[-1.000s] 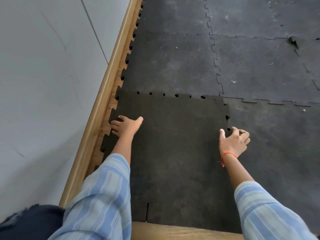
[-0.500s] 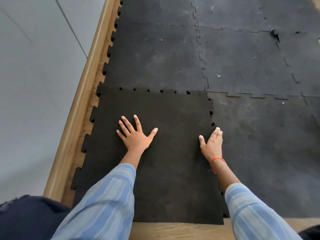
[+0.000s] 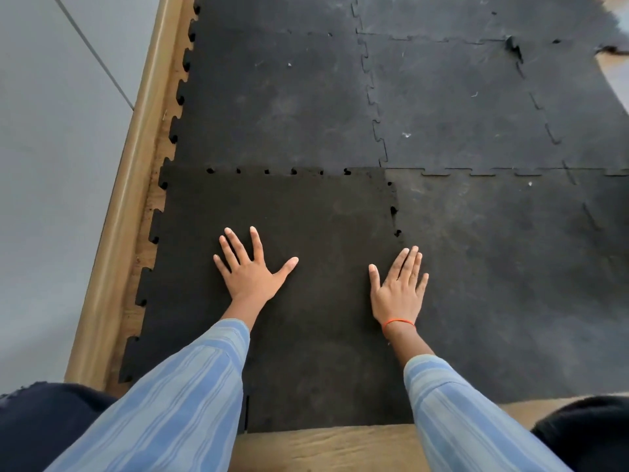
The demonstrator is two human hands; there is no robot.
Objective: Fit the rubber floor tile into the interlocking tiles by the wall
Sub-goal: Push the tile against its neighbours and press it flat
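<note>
A dark rubber floor tile (image 3: 306,212) with toothed edges lies flat beside the wall. Its far edge meets the greyer laid tile (image 3: 279,97) beyond it, with small gaps showing along that seam. Its right edge meets another laid tile (image 3: 493,267), with a few gaps near the far corner. My left hand (image 3: 250,274) rests palm down on the dark tile, fingers spread. My right hand (image 3: 398,287), with an orange band at the wrist, lies flat on the tile's right edge, over the seam.
A grey wall (image 3: 51,182) and a wooden skirting board (image 3: 136,185) run along the left. Bare wooden floor (image 3: 323,447) shows at the near edge. More interlocked tiles (image 3: 459,97) cover the floor ahead and to the right. My dark-clad knees sit at the bottom corners.
My left hand moved from the tile's wall-side edge to its middle and spread flat. My right hand uncurled and lies flat on the right seam. The view shifted a little.
</note>
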